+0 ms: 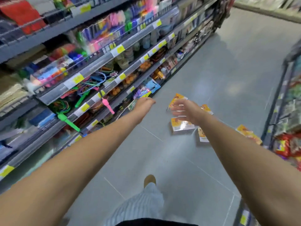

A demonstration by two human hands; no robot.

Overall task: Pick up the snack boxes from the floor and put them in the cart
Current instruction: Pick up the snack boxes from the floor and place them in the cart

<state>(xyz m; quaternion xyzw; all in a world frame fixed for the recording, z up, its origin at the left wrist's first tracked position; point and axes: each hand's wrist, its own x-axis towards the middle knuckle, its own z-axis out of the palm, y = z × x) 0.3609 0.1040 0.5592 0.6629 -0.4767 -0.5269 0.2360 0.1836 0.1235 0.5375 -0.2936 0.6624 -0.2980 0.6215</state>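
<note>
Several orange-and-white snack boxes lie scattered on the grey floor ahead: one furthest away, one lying flat in the middle, one beside it, and one by the right shelf. Both arms stretch forward above the floor. My right hand hovers with fingers spread over the boxes and holds nothing. My left hand is held out to the left of them with fingers loosely curled, and it too holds nothing. No cart is in view.
A tall shelf unit packed with toys and stationery runs along the left of the aisle. A shelf with snack packets stands at the right. My leg and shoe are on the tiled floor below.
</note>
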